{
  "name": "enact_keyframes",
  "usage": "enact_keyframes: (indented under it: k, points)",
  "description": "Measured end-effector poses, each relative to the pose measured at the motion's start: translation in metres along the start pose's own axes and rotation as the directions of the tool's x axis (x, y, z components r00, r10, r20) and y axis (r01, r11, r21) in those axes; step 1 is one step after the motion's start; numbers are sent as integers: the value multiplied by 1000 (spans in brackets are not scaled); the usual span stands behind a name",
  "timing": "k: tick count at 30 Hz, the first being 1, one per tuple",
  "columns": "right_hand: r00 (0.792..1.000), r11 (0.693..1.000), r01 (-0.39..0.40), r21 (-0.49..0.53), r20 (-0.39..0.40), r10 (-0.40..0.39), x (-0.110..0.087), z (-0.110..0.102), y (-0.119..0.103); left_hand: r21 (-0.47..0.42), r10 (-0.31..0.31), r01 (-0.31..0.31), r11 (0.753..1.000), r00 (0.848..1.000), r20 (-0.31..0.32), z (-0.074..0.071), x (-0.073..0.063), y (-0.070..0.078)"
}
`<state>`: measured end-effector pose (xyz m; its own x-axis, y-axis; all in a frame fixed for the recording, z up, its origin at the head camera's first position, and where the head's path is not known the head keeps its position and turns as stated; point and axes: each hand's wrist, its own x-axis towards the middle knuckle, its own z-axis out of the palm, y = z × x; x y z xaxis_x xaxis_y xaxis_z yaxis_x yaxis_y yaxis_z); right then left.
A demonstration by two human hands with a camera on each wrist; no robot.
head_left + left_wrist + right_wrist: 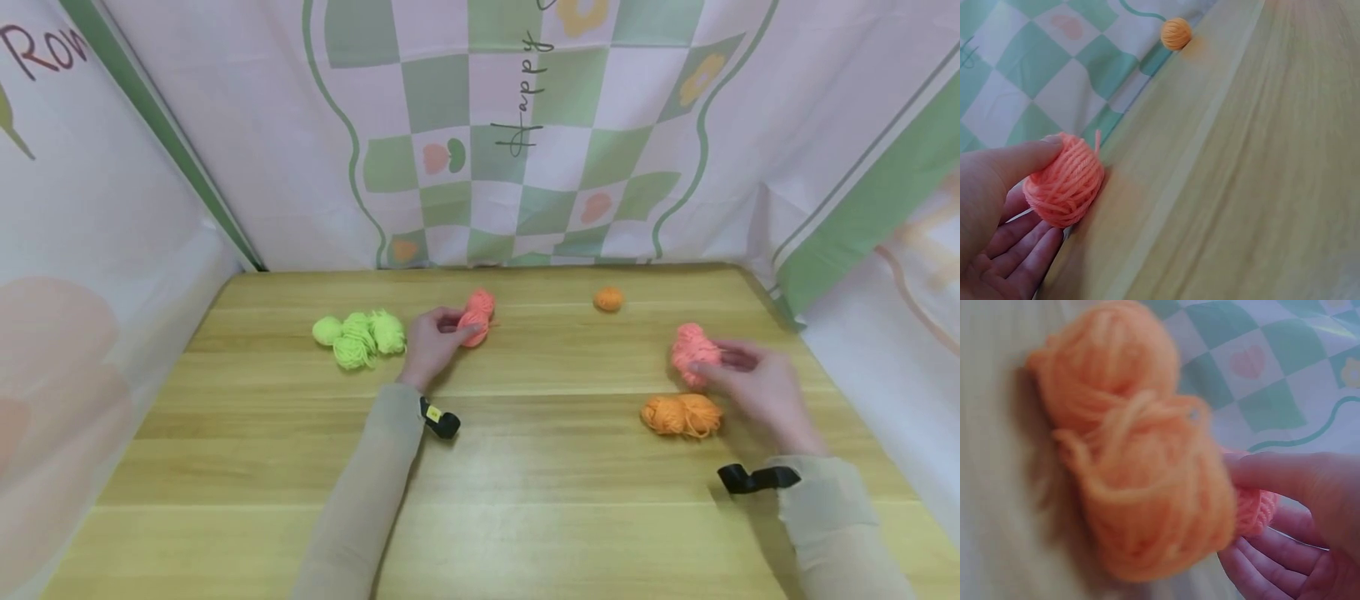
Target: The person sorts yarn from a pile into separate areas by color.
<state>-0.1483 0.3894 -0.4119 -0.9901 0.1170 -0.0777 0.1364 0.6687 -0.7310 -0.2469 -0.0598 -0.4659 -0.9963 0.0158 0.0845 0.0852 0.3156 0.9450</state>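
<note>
My left hand [435,343] holds a coral-pink yarn ball [1066,184] between thumb and fingers, low at the tabletop. Just behind it, another pink yarn ball [482,302] touches or nearly touches it. On the right, my right hand [761,392] grips a pink yarn bundle [694,357], thumb on the near side and fingers behind. Orange yarn [681,415], two lumps side by side with loose strands, lies just in front of that hand. In the right wrist view the orange yarn [1147,462] covers most of the pink bundle [1255,509].
Several lime-green yarn balls [356,340] sit together left of my left hand. A small orange yarn ball [608,299] lies near the back edge of the wooden table [525,500]. Printed cloth [495,200] hangs behind the table and at both sides.
</note>
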Motion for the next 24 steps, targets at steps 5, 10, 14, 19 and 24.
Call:
enact_keyframes:
  k: [5,10,14,19,24]
  points:
    - [999,1000,-15,-22,-38,14,2,-8,-11,7,-1,1,1000,1000,-9,0,-1,0]
    - [996,1000,-11,-28,-87,9,5,-15,-27,11,2,-2,1000,1000,-15,1,-2,1]
    - [990,1000,5,7,-142,-4,6,-19,-41,7,8,-8,1000,1000,-17,1,-2,1]
    - [980,997,23,74,-199,-8,5,-25,-56,-8,14,-14,1000,1000,-20,2,-2,1]
    - [969,987,58,150,-245,-20,2,-31,-67,-7,3,-3,1000,1000,-17,2,-1,1]
